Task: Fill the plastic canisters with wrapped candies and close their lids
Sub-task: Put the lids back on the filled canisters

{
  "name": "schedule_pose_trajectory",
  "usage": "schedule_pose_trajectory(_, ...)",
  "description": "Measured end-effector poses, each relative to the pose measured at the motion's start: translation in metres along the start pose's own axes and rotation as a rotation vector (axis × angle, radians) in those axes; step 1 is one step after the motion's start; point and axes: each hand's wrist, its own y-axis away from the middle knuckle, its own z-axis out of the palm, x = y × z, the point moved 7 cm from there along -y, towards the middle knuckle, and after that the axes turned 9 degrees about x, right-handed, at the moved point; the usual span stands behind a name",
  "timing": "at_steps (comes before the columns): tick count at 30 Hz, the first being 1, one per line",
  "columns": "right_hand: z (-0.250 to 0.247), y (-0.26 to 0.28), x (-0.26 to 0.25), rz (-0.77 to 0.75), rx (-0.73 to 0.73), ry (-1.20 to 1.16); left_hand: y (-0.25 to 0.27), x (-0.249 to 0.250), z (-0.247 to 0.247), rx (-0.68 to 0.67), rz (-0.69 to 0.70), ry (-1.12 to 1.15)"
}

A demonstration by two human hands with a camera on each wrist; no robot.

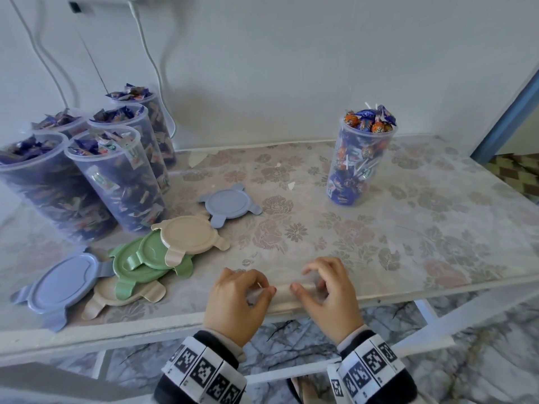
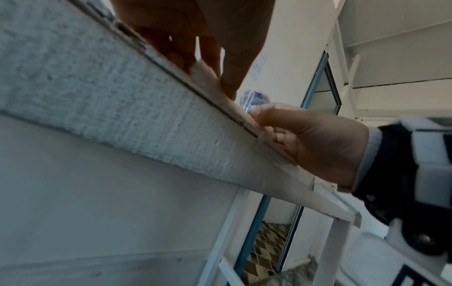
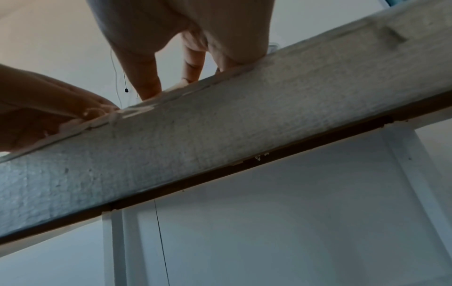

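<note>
- We're working both hands at the table's [image 1: 379, 290] near edge: left hand [image 1: 233, 298] and right hand [image 1: 326, 295] close together, fingers curled, pinching what looks like a clear film/cover rolled up at the rim. Can't tell exactly what it is.
- Canisters: five full ones [image 1: 116, 182] are standing w/o lids at far left; a lollipop canister [image 1: 360, 158] is standing alone at mid-right, also open.
- Lids [image 1: 180, 237] are lying loose in an overlapping pile, front left, just beside the left hand.
- Risks, as we're judging it: tugging the cover could drag lids off the front edge, or rock the tall overfilled canisters & spill candies. Heaped tops may stop lids seating.
- Room: the wide middle btw. the two canister groups is giving us space to move; the wall is closing the back, and front & right edges are open drops.
</note>
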Motion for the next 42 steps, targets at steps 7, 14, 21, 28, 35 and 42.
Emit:
schedule_pose_trajectory(7, 0.003, 0.002, 0.001, -0.069, -0.042, 0.194, 0.003, 0.007, 0.003, 0.04, 0.184, -0.146)
schedule_pose_trajectory(14, -0.004, 0.008, 0.001, -0.08, -0.108, 0.046, 0.006, 0.008, 0.005, 0.027, 0.231, -0.028)
schedule_pose_trajectory(21, -0.019, 0.018, -0.007, -0.008, -0.138, -0.046, 0.006, 0.01, 0.014, -0.017, 0.25, 0.067)
schedule_pose_trajectory(28, -0.062, 0.025, -0.008, 0.081, 0.007, -0.143, 0.009, 0.039, 0.038, -0.104, 0.265, 0.209)
schedule_pose_trajectory(35, -0.132, 0.044, 0.008, 0.235, 0.114, -0.084, 0.028, 0.101, 0.08, -0.188, 0.354, 0.363)
schedule_pose_trajectory(42, -0.218, 0.077, 0.037, 0.366, 0.249, -0.023, 0.07, 0.168, 0.156, -0.445, 0.335, 0.545)
